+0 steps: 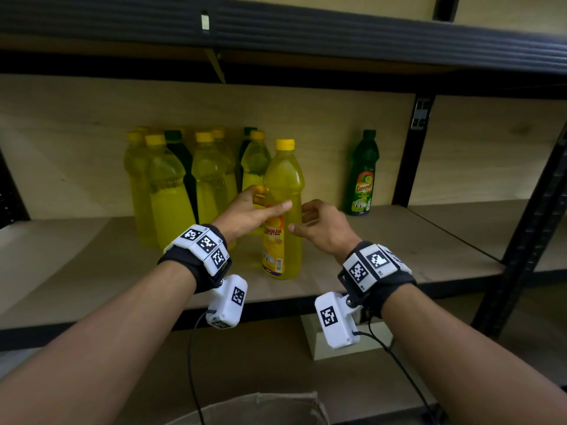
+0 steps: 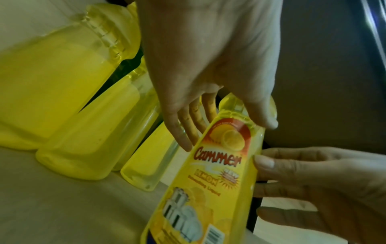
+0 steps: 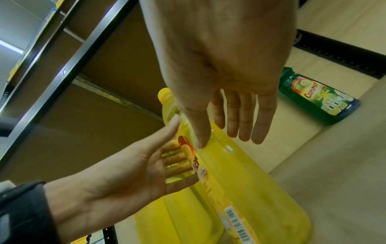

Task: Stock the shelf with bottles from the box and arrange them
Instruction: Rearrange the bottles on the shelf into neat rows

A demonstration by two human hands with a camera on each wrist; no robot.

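**Two hands around a yellow bottle on the wooden shelf**

The landmark is the front yellow bottle (image 1: 283,210), which stands upright on the light wooden shelf (image 1: 92,265), near its front edge. To the left of this bottle and behind it stands a group of bottles (image 1: 171,185), mostly yellow with two dark green ones between them. The left hand (image 1: 251,213) is at the left side of the front yellow bottle; its fingers are spread and reach behind the bottle, and the thumb lies across the front above the label. The right hand (image 1: 322,223) is at the right side, fingers loosely bent, the thumb tip touching the bottle's edge. Neither hand closes around it. To the right of the front bottle, well apart, a green bottle (image 1: 362,176) stands at the back panel. Further right is a black metal post (image 1: 411,154). A dark shelf beam (image 1: 276,32) runs above. Below the front bottle lies a brown box (image 1: 260,406).
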